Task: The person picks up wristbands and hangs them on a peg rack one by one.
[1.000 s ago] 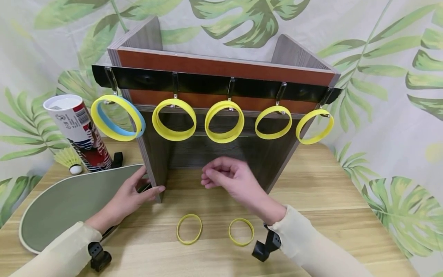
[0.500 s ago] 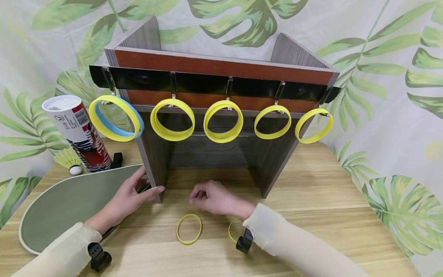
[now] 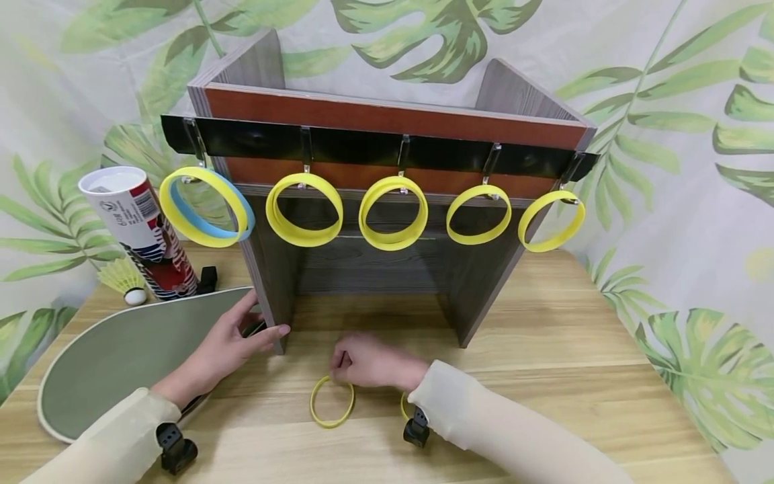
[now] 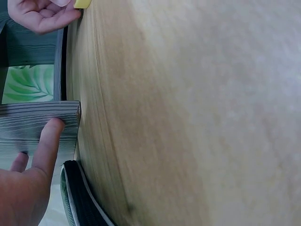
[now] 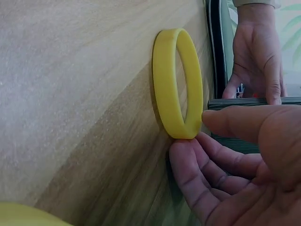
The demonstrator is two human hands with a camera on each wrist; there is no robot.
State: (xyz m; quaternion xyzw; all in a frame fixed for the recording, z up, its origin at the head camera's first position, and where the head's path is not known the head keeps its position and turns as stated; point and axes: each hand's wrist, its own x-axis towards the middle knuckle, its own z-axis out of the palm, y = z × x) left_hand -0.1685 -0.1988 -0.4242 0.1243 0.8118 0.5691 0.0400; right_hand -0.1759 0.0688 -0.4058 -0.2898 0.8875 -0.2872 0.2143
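In the head view a yellow silicone wristband [image 3: 314, 404] lies on the table, and my right hand [image 3: 370, 361] reaches to its far edge. The right wrist view shows that wristband [image 5: 164, 87] with my fingers [image 5: 184, 162] at its end and my thumb [image 5: 225, 121] beside its rim; thumb and fingers stay apart. My left hand [image 3: 232, 343] rests with thumb and fingers against the outer face of the left side panel [image 4: 66, 123] of a grey wooden stand. A second wristband [image 3: 404, 407] is mostly hidden under the right wrist.
The stand bears a black strip [image 3: 357, 144] with several hooks, where yellow wristbands [image 3: 393, 238] hang, one beside a blue one [image 3: 242, 232]. At left are a green racket cover [image 3: 109, 363], a shuttlecock tube [image 3: 145, 235], a shuttlecock [image 3: 134, 294] and a small black object [image 3: 208, 279].
My right hand has come down from in front of the stand's opening, toward me and slightly left, to the wristband on the table. The left hand has stayed at the panel.
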